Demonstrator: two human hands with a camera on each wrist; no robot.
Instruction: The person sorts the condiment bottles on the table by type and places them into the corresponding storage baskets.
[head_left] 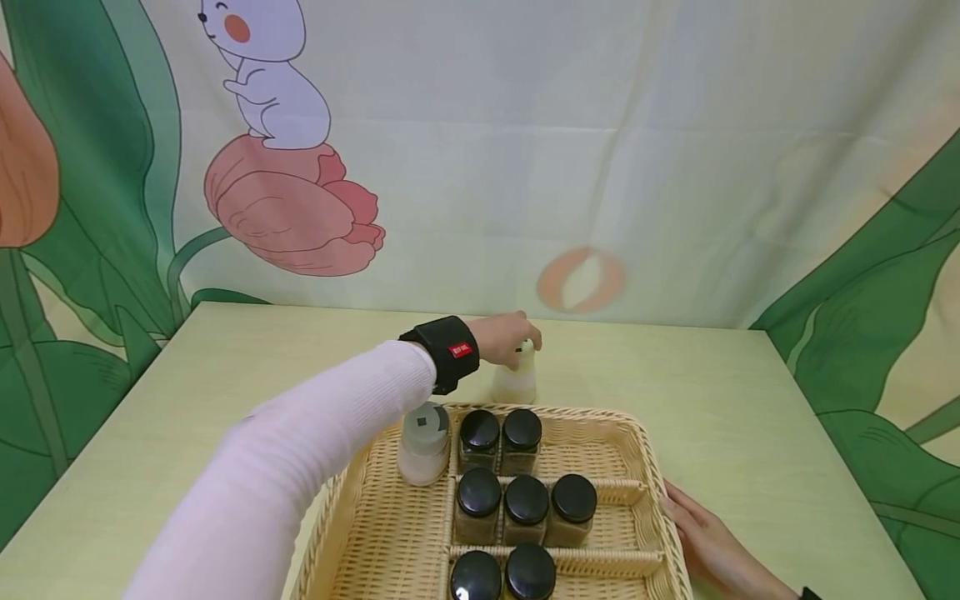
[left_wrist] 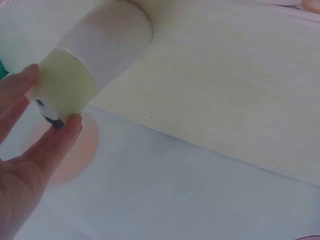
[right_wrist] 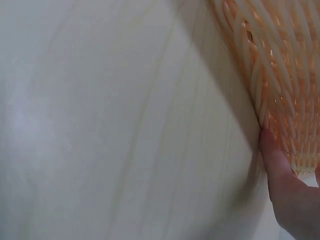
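Note:
Beyond the far rim of a wicker basket (head_left: 648, 454), my left hand (head_left: 501, 337) pinches a white seasoning shaker (head_left: 514, 387) by its pale yellow-green cap. In the left wrist view the shaker (left_wrist: 107, 45) has a small dark opening in the cap (left_wrist: 67, 80), with thumb and fingers on either side. The base is by the tabletop. My right hand (head_left: 708, 537) rests against the basket's right outer wall, fingers extended. From the right wrist, a digit of that hand touches the woven side (right_wrist: 280, 95).
A second shaker (head_left: 424, 446) with a grey lid stands in the basket's left section. Several black-lidded spice jars (head_left: 527, 500) stand in the divided right compartments. A curtain (head_left: 480, 167) printed with a cartoon animal and flowers hangs behind the table (head_left: 750, 400).

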